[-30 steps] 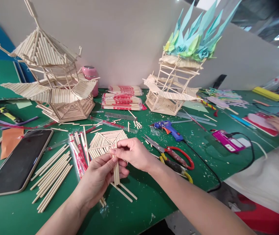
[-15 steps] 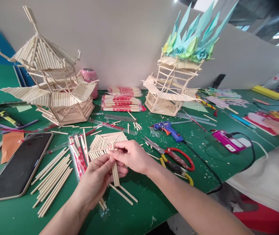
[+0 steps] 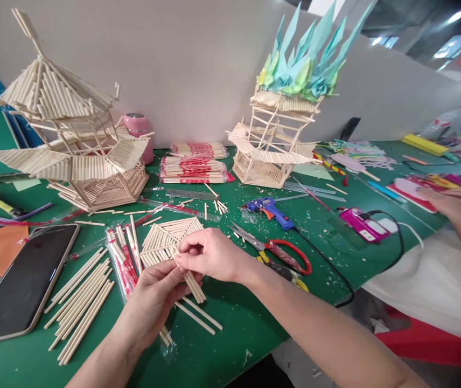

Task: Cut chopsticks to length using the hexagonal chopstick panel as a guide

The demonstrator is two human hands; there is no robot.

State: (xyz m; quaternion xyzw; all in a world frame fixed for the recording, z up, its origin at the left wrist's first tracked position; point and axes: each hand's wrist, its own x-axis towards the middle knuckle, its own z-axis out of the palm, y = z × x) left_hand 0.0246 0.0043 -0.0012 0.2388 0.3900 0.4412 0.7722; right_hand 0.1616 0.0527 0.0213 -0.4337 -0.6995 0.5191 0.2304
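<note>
My left hand (image 3: pixel 163 285) is closed around a few thin wooden sticks (image 3: pixel 195 286), which slant down to the right from the fingers. My right hand (image 3: pixel 210 253) pinches at the upper end of the same sticks, its fingertips touching the left thumb. Just behind both hands lies a flat polygonal panel of wooden sticks (image 3: pixel 169 237), partly covered by them. Two loose sticks (image 3: pixel 200 315) rest on the table below the hands. Left of my left hand are a plastic pack of sticks (image 3: pixel 122 258) and a spread of loose sticks (image 3: pixel 81 307).
Scissors (image 3: pixel 271 250) and a blue glue gun (image 3: pixel 270 210) lie to the right, near a pink power strip (image 3: pixel 362 223). A phone (image 3: pixel 24 280) is at left. Two stick pavilions (image 3: pixel 89 161) (image 3: pixel 273 151) stand behind. Another person's hand (image 3: pixel 442 202) is at far right.
The view has turned slightly, shifting the scene left. The held sticks now slant more, and my right fingers have closed in nearer to the left thumb.
</note>
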